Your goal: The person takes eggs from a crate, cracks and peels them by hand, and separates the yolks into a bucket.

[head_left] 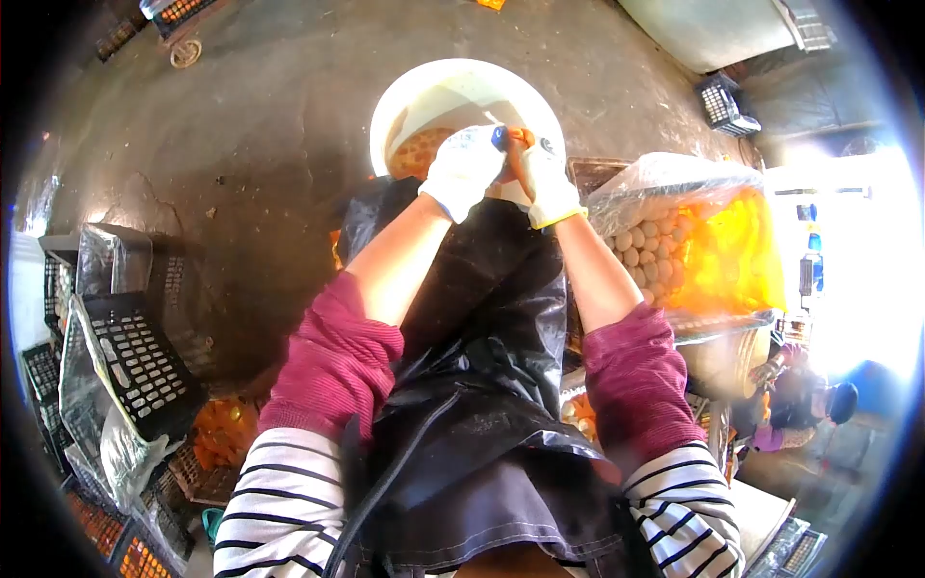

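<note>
My left hand [461, 171], in a white glove with a blue patch at the fingertips, is over the rim of a white tub [395, 108]. Beside it is my right hand [544, 183], in a white glove with orange fingertips and a yellow cuff. Both hands are closed, fingertips meeting; whatever they hold is hidden between them. Orange round shapes like egg yolks [416, 154] lie in the tub below. To the right, pale eggs [647, 252] fill part of a plastic-lined crate next to an orange plastic sheet [727, 255].
A black apron [472, 318] covers my lap. Black plastic crates [145, 361] are stacked at left, some holding orange contents. Another black crate [725, 104] stands at the upper right. A person [795, 400] works at the far right.
</note>
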The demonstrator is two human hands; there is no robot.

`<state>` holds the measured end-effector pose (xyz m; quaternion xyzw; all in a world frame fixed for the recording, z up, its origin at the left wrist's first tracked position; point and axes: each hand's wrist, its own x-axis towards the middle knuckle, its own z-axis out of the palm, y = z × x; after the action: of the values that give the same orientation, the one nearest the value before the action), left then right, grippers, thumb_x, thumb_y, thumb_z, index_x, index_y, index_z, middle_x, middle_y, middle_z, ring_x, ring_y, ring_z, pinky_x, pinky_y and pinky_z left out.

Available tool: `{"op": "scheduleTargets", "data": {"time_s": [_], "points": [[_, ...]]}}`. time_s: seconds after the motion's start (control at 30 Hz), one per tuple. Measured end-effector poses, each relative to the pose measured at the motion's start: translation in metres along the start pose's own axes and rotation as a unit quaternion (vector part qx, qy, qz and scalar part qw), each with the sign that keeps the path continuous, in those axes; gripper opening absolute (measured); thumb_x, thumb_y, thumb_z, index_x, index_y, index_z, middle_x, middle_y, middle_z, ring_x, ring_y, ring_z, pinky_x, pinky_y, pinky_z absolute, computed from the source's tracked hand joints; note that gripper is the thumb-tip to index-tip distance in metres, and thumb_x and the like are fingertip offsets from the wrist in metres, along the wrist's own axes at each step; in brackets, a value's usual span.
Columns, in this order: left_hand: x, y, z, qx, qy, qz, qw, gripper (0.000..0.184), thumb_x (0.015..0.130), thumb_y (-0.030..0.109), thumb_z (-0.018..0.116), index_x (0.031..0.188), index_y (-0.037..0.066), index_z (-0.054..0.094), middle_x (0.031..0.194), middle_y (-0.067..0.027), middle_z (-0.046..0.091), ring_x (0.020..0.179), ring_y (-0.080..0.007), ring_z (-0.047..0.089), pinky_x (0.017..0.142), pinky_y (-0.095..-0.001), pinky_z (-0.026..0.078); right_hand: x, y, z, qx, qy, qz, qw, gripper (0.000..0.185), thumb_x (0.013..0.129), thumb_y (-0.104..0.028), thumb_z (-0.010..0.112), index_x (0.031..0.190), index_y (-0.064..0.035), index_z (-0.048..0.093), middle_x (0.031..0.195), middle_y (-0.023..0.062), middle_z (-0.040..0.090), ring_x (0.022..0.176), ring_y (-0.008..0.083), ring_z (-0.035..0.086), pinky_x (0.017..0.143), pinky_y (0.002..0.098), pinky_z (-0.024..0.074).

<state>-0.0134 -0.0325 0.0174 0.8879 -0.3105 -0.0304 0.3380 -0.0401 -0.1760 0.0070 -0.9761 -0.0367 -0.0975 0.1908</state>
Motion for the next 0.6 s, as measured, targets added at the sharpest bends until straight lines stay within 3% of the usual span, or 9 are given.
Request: {"op": "scheduleTargets", "data": {"time_s": [0.07,0.1,0.2,0.27,0.33,0.4,0.47,0.53,0.6], "points": [[0.000,-0.023,0.019,0.054,0.170,0.133,0.975,0.028,0.084,0.014,0.049,0.109,0.004,0.056,0.099,-0.0163,0.061,0.092,-0.0306,0.059,0.082,-0.0355,0.047,0.001,0.000,-0.001,0.034,0.002,0.005,0.999,0.023,0.090,-0.017,0.050,0.105,-0.0001,0.055,0.090,0.0105,0.060,0.082,0.0200,0.056,0.072,0.0300,0.0455],[0.003,-0.035,0.032,0.079,0.252,0.197,0.944,0.027,0.080,0.012,0.055,0.106,0.004,0.057,0.096,-0.0158,0.062,0.088,-0.0307,0.060,0.079,-0.0357,0.048,0.003,0.016,0.013,0.137,0.015,0.051,0.989,0.022,0.090,-0.017,0.050,0.105,-0.0006,0.055,0.090,0.0101,0.059,0.082,0.0200,0.056,0.073,0.0300,0.0461],[0.027,-0.059,0.060,-0.255,0.170,0.106,0.946,0.024,0.081,0.012,0.055,0.103,0.006,0.060,0.096,-0.0136,0.063,0.089,-0.0294,0.060,0.079,-0.0339,0.048,0.003,0.041,0.019,0.494,-0.040,0.119,0.860,0.020,0.088,-0.017,0.055,0.103,-0.0037,0.055,0.093,0.0079,0.057,0.085,0.0192,0.056,0.074,0.0329,0.0493],[0.032,-0.060,0.062,-0.388,0.145,0.054,0.909,0.020,0.083,0.012,0.053,0.100,0.006,0.061,0.096,-0.0128,0.063,0.088,-0.0289,0.060,0.080,-0.0330,0.048,0.002,0.029,0.005,0.550,-0.064,0.107,0.826,0.020,0.087,-0.017,0.057,0.102,-0.0041,0.055,0.093,0.0076,0.057,0.085,0.0190,0.056,0.072,0.0335,0.0504],[0.031,-0.057,0.060,-0.425,0.111,-0.017,0.898,0.019,0.085,0.013,0.052,0.099,0.005,0.061,0.095,-0.0137,0.063,0.088,-0.0290,0.060,0.079,-0.0327,0.048,0.001,0.023,0.001,0.604,-0.083,0.089,0.788,0.022,0.086,-0.018,0.059,0.102,-0.0039,0.055,0.094,0.0074,0.057,0.085,0.0191,0.057,0.070,0.0337,0.0511],[0.022,-0.043,0.041,-0.425,0.065,-0.066,0.900,0.023,0.090,0.016,0.047,0.106,0.003,0.058,0.100,-0.0081,0.060,0.092,-0.0187,0.055,0.080,-0.0277,0.047,0.001,0.018,0.002,0.629,-0.079,0.085,0.769,0.023,0.085,-0.018,0.060,0.103,-0.0036,0.056,0.095,0.0075,0.057,0.084,0.0195,0.058,0.068,0.0335,0.0514],[0.017,-0.040,0.038,-0.375,0.093,-0.058,0.921,0.025,0.092,0.019,0.046,0.105,0.002,0.057,0.097,-0.0081,0.060,0.090,-0.0174,0.054,0.078,-0.0270,0.046,0.001,0.011,0.004,0.627,-0.056,0.100,0.771,0.023,0.086,-0.018,0.058,0.104,-0.0036,0.056,0.096,0.0077,0.058,0.081,0.0201,0.059,0.065,0.0331,0.0515],[0.015,-0.038,0.044,-0.271,0.190,0.008,0.944,0.025,0.089,0.023,0.050,0.096,0.002,0.060,0.087,-0.0137,0.063,0.083,-0.0253,0.059,0.074,-0.0307,0.046,0.006,0.011,0.006,0.579,-0.057,0.130,0.803,0.024,0.086,-0.019,0.058,0.105,-0.0037,0.056,0.095,0.0084,0.058,0.077,0.0199,0.059,0.063,0.0330,0.0513],[0.018,-0.033,0.041,-0.381,0.100,-0.048,0.918,0.029,0.089,0.027,0.049,0.096,0.001,0.060,0.085,-0.0125,0.063,0.080,-0.0223,0.058,0.073,-0.0306,0.045,0.007,0.008,0.000,0.591,-0.060,0.201,0.779,0.025,0.086,-0.020,0.058,0.105,-0.0036,0.056,0.093,0.0091,0.059,0.074,0.0198,0.059,0.061,0.0324,0.0508]]}}
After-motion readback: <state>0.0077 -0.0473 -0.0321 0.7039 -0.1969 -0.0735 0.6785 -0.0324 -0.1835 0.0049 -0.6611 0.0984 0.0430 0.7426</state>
